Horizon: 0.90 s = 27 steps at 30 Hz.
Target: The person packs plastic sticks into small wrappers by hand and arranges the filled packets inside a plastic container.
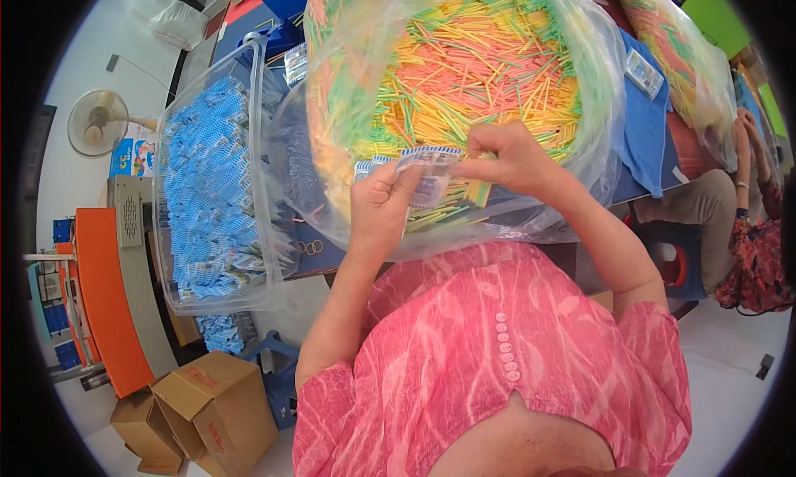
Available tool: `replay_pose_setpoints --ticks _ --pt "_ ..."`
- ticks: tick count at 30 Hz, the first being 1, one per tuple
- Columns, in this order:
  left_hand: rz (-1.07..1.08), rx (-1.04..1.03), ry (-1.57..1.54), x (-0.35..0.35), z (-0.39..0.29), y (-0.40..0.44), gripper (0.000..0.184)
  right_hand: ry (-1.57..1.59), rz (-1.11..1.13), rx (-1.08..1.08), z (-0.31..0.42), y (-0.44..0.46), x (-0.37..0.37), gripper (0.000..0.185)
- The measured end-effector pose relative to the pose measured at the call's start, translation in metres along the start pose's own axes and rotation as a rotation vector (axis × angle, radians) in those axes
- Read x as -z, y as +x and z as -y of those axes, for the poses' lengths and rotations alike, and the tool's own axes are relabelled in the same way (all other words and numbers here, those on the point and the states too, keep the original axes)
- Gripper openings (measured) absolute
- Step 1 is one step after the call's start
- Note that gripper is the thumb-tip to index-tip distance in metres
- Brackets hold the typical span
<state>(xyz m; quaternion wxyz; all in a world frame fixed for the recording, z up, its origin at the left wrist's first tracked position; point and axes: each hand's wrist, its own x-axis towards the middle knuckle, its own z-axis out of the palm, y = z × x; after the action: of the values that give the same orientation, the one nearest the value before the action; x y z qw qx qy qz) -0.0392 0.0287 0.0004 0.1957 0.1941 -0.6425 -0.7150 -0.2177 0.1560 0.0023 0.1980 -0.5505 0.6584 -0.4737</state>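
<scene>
1. Centrally, the left hand [380,205] holds a clear packet [429,187] with a blue-striped edge, thumb and fingers closed upon it; more striped edges show just behind.
2. Right hand [516,158]: thumb and fingers drawn narrow at the packet's right end. Whether sticks also lie within this grip cannot be told.
3. Packet: located between the two hands, above the near side of the bag, apart from the tub.
4. Bag [604,137]: clear plastic, mouth wide, standing on the blue table [322,264] and filled with sticks [497,54] of pink, yellow, orange and green.
5. Tub [270,257]: clear, left of the bag, heaped with blue-edged sachets [203,170].
6. Rings [313,247]: yellowish, on the table between tub and bag, at the near edge.
7. Cloth [645,145]: blue, right of the bag, bearing a small pack [643,72].
8. Second bag [684,71]: far right, also containing coloured sticks; a co-worker's arms [742,150] reach beside it.
9. Cartons [222,411]: brown, on the floor, near left.
</scene>
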Motion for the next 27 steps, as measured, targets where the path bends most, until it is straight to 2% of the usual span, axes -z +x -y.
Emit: replay_pose_setpoints --ticks 2,4,6,7,8,10,14,16,20,22,23,25,27 --pt "-0.051 -0.056 0.039 0.005 0.0 0.0 0.015 -0.118 -0.063 0.077 -0.016 -0.015 -0.004 0.03" --pt "-0.021 -0.031 0.078 0.02 0.006 0.0 0.014 -0.645 -0.003 0.315 -0.027 -0.028 -0.008 0.031" --pt "0.015 -0.002 0.116 0.019 0.003 0.0 0.013 -0.654 -0.013 0.333 -0.031 -0.03 -0.007 0.03" --pt "0.033 0.053 -0.006 0.011 -0.007 0.0 0.013 -0.663 -0.025 0.351 -0.03 -0.029 -0.006 0.03" --pt "0.053 0.109 -0.127 0.007 -0.013 0.0 0.013 -0.662 -0.027 0.347 -0.024 -0.024 0.0 0.03" --pt "0.103 0.094 -0.099 0.006 -0.015 0.001 0.014 0.005 -0.161 -0.034 0.007 -0.002 0.022 0.029" --pt "0.222 0.1 0.017 0.0 -0.02 0.002 0.014 0.141 -0.091 -0.053 0.044 0.024 0.035 0.028" --pt "0.258 0.096 0.025 -0.002 -0.021 0.003 0.014 0.317 0.072 -0.147 0.051 0.032 0.031 0.029" --pt "0.322 0.11 0.129 0.0 -0.018 0.003 0.014 0.271 0.081 -0.157 0.042 0.036 0.021 0.029" --pt "0.332 0.138 0.106 0.001 -0.016 0.004 0.014 0.038 -0.023 -0.011 0.042 0.034 0.016 0.029" --pt "0.34 0.164 0.087 0.001 -0.016 0.004 0.015 0.035 -0.025 -0.012 0.042 0.034 0.015 0.029" --pt "0.318 0.187 0.056 0.0 -0.011 0.007 0.015 -0.07 -0.013 0.142 0.043 0.034 0.013 0.027" --pt "0.293 0.209 0.027 -0.005 -0.008 0.009 0.016 -0.065 0.046 0.132 0.043 0.033 0.015 0.025"
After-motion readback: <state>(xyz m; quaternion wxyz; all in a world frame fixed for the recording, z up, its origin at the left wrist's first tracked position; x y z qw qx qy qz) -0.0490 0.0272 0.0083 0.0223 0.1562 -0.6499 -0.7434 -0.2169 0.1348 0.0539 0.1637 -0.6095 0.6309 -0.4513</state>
